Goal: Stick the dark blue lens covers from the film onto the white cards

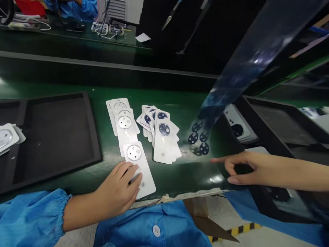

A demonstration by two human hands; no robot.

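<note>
My left hand lies with spread fingers on the nearest white card-like panel, which has a silvery polygonal patch with small holes at its top. Its thumb is hidden. Similar white panels overlap just behind. To their right is a fanned pile of white panels with dark patches. A clear film strip slants down from the upper right, with several dark perforated stickers at its lower end. My right hand is just right of these, index finger outstretched and other fingers bent, holding nothing I can see.
A black tray on the left has white panels at its edge. More black trays stand at the right, with white panels in one. Behind the raised ledge are cables and another person's blue sleeve.
</note>
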